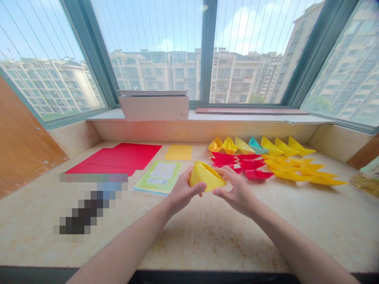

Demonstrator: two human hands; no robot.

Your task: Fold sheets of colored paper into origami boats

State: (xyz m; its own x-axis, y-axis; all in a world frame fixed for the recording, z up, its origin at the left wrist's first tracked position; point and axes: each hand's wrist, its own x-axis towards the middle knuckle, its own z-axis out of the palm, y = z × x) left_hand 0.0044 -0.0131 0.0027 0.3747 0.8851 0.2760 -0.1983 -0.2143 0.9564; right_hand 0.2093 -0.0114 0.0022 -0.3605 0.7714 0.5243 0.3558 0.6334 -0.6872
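Observation:
A folded yellow paper boat is held up over the counter between both hands. My left hand pinches its left side, the thumb lying across the front face. At its right corner, the thumb and fingers of my right hand close around the paper's edge; the fingertips behind it are partly hidden. Beyond my right hand stand finished boats in rows: red paper boats, yellow paper boats and one teal paper boat.
Red paper sheets lie at the left, beside a yellow paper square and a green booklet. A white box sits on the window ledge. Part of the counter at left is blurred out by pixels.

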